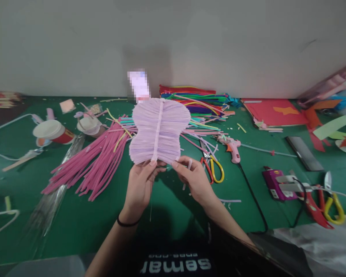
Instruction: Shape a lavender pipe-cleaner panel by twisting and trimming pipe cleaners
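Note:
A lilac butterfly-shaped piece (pixel 170 127), made of rows of fuzzy pipe cleaners with a raised spine down its middle, is held upright above the table. My left hand (pixel 140 182) pinches its bottom edge at the spine, where thin wire ends hang down. At the lower right corner, my right hand (pixel 194 179) grips the same piece between thumb and fingers, and a short lilac strip (pixel 189 164) sticks up by those fingers. Behind the right hand lie scissors (pixel 216 169) with red and yellow handles. A bundle of pink pipe cleaners (pixel 95 161) fans out left of the left hand.
On the green table, a pink glue gun (pixel 233 150) trails a black cord. Further right are a phone (pixel 304 153), a purple power block (pixel 276 184) and more scissors (pixel 334 207). Lidded cups (pixel 53 130) stand left; coloured pipe cleaners (pixel 202 102) and a lit screen (pixel 138 84) are behind.

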{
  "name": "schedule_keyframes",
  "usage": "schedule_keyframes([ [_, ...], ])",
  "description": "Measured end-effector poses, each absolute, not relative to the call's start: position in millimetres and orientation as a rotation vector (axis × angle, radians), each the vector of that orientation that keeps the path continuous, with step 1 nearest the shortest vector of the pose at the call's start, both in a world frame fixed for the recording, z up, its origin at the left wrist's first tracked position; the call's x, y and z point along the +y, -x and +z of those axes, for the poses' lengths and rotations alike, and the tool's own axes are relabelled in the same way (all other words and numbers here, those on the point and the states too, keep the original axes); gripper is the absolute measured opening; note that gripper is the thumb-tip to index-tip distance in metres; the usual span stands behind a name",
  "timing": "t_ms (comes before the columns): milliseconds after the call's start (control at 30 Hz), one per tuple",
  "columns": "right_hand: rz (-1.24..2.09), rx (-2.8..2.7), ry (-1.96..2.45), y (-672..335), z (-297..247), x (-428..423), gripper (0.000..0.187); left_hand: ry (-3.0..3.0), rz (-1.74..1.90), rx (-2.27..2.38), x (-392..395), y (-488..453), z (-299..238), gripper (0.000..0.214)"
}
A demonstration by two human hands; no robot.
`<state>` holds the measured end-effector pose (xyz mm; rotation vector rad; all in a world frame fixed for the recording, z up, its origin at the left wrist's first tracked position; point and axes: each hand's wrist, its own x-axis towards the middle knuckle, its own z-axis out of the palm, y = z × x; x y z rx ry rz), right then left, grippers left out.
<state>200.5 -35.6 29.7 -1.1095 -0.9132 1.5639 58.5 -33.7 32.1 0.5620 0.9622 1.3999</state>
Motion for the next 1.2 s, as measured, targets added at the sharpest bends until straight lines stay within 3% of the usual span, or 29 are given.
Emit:
schedule_keyframes([
  [233,1.418,-1.154,1.200,-204,37,-38,0.024,-0.639,1.475,1.053,-31,-58,33,0.027],
  [400,1.320,-1.209,1.218,-208,32,-44,0.041,-0.606,1.495,1.120,-29,-58,29,0.029],
  [600,0.817,-1.514,1.315,-210,27,-60,0.039,-0.542,1.465,1.055,-31,-60,24,0.033],
  [767,0.752,-1.711,1.405,-215,35,-69,0.043,-0.565,1.447,1.033,-34,-62,23,0.032],
  [933,0.562,-1.759,1.370,-214,42,-70,0.016,-0.579,1.436,1.080,-36,-63,24,0.033],
  [1200,0.311,-1.931,1.280,-208,48,-67,0.023,-0.607,1.437,1.062,-36,-62,25,0.034],
])
